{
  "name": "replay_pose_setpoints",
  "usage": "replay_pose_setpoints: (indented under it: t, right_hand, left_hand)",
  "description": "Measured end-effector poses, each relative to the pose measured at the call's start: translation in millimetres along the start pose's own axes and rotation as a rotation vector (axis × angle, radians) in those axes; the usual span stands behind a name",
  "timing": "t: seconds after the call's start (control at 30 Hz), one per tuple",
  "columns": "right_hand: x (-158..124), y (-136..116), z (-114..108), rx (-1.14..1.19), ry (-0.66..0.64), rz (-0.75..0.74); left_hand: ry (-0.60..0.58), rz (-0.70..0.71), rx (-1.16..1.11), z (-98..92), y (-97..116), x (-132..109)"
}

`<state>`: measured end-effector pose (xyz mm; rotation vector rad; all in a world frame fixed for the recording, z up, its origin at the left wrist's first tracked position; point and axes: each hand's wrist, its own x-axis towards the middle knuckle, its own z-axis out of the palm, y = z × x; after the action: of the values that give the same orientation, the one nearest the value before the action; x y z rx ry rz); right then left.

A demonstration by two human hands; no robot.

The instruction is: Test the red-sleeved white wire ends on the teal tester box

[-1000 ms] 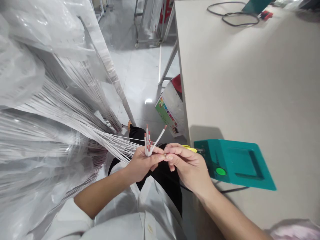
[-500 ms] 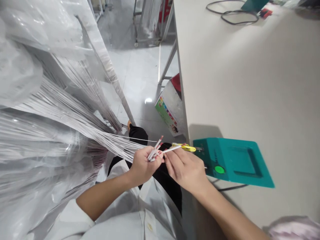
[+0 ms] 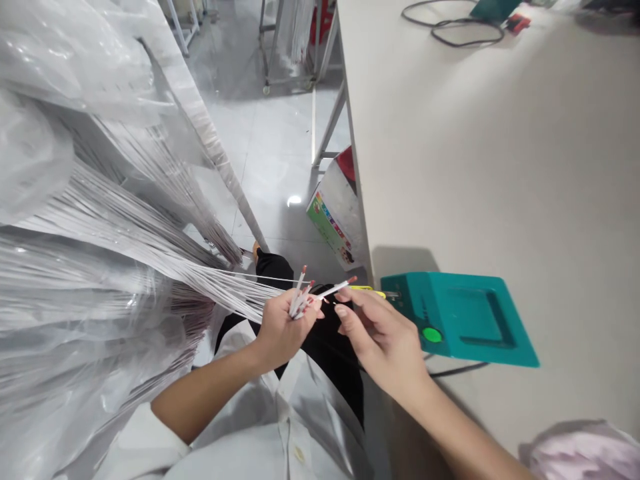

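My left hand [image 3: 286, 327] is closed around several thin white wires [image 3: 220, 283], whose reddish-brown tips stick up past my thumb. One white wire [image 3: 334, 289] points right, its tip close to the fingertips of my right hand [image 3: 383, 330]. Thumb and forefinger of that hand are apart, with nothing plainly held between them. Behind its knuckles shows part of a yellow-handled tool [image 3: 369, 291]; the rest is hidden. Just beyond, a teal device [image 3: 473, 317] with a green round button sits by the table's edge.
Wire bundles in clear plastic sleeves [image 3: 75, 260] hang at my left beside a wrapped rail [image 3: 215, 150]. The table [image 3: 480, 160] extends to the right, with a black cable [image 3: 467, 33] at its far end. A printed box [image 3: 337, 213] stands on the floor beside the table.
My right thumb and forefinger have parted, and the hand has drawn slightly away from the wire tips. My left hand keeps its hold on the wires; their tips have shifted a little left.
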<state>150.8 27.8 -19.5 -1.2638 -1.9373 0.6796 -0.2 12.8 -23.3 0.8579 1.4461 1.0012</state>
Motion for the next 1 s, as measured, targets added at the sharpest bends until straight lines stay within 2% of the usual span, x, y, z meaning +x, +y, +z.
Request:
replay_pose_setpoints:
  t: [0.17,0.27,0.33,0.43,0.5,0.6,0.7,0.77,0.87,1.0]
  right_hand:
    - [6.2,-9.3,2.2,0.151,-0.092,0.066]
    - [4.7,-9.3,1.6,0.164,-0.096,0.081]
    - [2.2,-8.2,1.2,0.143,-0.079,0.093]
    - [-0.8,-6.7,1.2,0.164,-0.046,0.135]
    - [-1.2,-6.3,1.7,0.265,-0.074,0.25]
    - [-0.4,-6.3,3.5,0.623,-0.211,0.569]
    - [-1.5,-7.0,5.9,1.005,-0.288,0.84]
    - [-4.4,-7.0,6.3,1.116,-0.299,0.924]
    - [-9.7,-5.2,4.5,1.059,-0.206,0.886]
    - [-10.0,-2.8,2.8,0.804,-0.15,0.635]
  left_hand:
    - [-0.102,0.092,0.034,-0.9,-2.2,-5.9]
    - [-0.166,0.137,0.092,-7.5,-4.8,-5.6]
    - [-0.167,0.186,0.173,-11.0,-5.7,-4.6]
    - [-0.13,0.33,0.334,-12.4,-4.8,-3.6]
    - [-0.118,0.421,0.388,-11.7,-3.8,-3.9]
    - [-0.105,0.473,0.39,-10.2,-3.6,-5.5]
    - [-0.076,0.429,0.37,-8.1,-4.9,-7.9]
    - [-0.055,0.355,0.322,-6.1,-5.9,-9.2]
    - [-0.048,0.217,0.207,-2.8,-6.4,-9.8]
    - [-0.059,0.149,0.146,0.3,-5.7,-9.5]
